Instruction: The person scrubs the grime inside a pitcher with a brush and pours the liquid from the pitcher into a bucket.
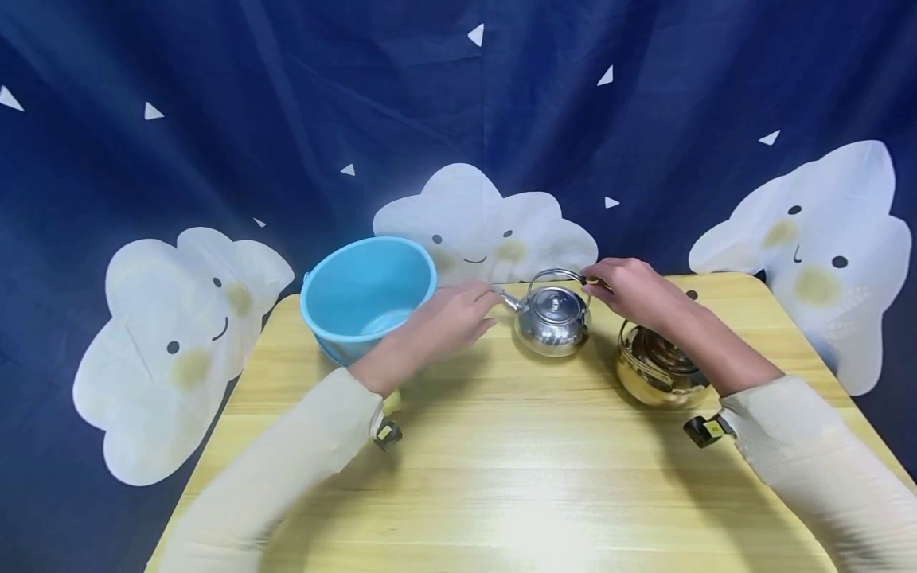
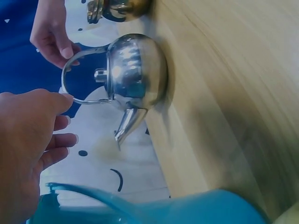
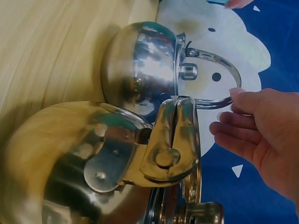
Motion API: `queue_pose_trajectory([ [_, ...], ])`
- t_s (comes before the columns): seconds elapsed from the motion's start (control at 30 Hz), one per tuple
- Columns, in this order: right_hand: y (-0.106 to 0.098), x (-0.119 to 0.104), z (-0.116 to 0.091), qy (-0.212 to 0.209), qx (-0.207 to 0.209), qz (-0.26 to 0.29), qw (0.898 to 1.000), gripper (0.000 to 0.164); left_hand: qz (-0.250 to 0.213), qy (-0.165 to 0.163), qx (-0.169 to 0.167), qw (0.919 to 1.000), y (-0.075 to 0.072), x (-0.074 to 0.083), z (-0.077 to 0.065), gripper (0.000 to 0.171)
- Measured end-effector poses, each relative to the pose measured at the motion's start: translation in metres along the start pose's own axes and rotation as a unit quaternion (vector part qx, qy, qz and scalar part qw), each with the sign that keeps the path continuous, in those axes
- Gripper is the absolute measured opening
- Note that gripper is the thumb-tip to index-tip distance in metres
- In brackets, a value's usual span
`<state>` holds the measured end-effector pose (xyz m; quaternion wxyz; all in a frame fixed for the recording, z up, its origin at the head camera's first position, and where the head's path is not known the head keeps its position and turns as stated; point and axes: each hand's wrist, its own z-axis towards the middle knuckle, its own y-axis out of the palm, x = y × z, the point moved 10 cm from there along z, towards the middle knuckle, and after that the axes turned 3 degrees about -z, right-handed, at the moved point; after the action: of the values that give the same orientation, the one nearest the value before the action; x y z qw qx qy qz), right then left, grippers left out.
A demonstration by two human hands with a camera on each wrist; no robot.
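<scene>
A small silver kettle [image 1: 552,322] stands upright on the table, its spout toward the left and its arched handle [image 2: 65,77] raised. My right hand [image 1: 634,290] pinches the right side of that handle between thumb and fingers. On the other side, my left hand [image 1: 458,314] reaches out with relaxed fingers, close by the spout [image 2: 128,126]; in the left wrist view a fingertip overlaps the handle. Below my right forearm sits a gold-coloured kettle [image 3: 70,163], partly covered by the arm in the head view.
A light blue bucket [image 1: 361,278] stands at the back left, behind my left hand. Part of a small yellow thing [image 1: 392,402] shows beneath my left wrist. A dark blue curtain [image 1: 315,95] with white clouds hangs behind the wooden table [image 1: 501,446].
</scene>
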<state>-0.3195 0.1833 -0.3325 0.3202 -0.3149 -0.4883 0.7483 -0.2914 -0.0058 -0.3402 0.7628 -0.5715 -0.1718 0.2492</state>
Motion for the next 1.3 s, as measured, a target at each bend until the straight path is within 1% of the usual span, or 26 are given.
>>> queue_pose_trajectory([
  [0.17,0.002,0.001,0.0,-0.002,0.009,-0.004,1.0,0.017,-0.024,-0.019,-0.01,0.9995,0.008,0.001,0.006,0.033],
  [0.27,0.002,-0.001,0.002,-0.004,0.01,-0.008,1.0,0.016,-0.027,-0.032,-0.011,0.9991,0.011,0.001,0.009,0.033],
  [0.4,0.002,-0.002,0.004,0.001,0.013,-0.009,1.0,0.016,-0.027,-0.039,-0.009,0.9988,0.018,0.001,0.014,0.032],
  [0.6,0.0,-0.003,0.006,0.018,0.014,0.0,1.0,0.018,-0.032,-0.028,-0.009,0.9991,0.032,0.008,0.025,0.034],
  [0.8,0.0,-0.004,0.007,0.027,0.018,-0.002,0.999,0.013,-0.036,-0.014,-0.002,0.9992,0.038,0.017,0.034,0.036],
  [0.93,0.001,-0.003,0.008,0.033,0.018,-0.009,0.999,0.017,-0.043,-0.011,0.004,0.999,0.041,0.021,0.039,0.037],
  [1.13,0.003,0.001,0.01,0.043,0.011,-0.01,0.999,0.023,-0.051,-0.012,0.012,0.9986,0.049,0.023,0.046,0.036],
  [1.3,0.004,0.004,0.012,0.038,0.018,-0.01,0.999,0.024,-0.051,-0.02,0.019,0.9983,0.056,0.024,0.053,0.033],
])
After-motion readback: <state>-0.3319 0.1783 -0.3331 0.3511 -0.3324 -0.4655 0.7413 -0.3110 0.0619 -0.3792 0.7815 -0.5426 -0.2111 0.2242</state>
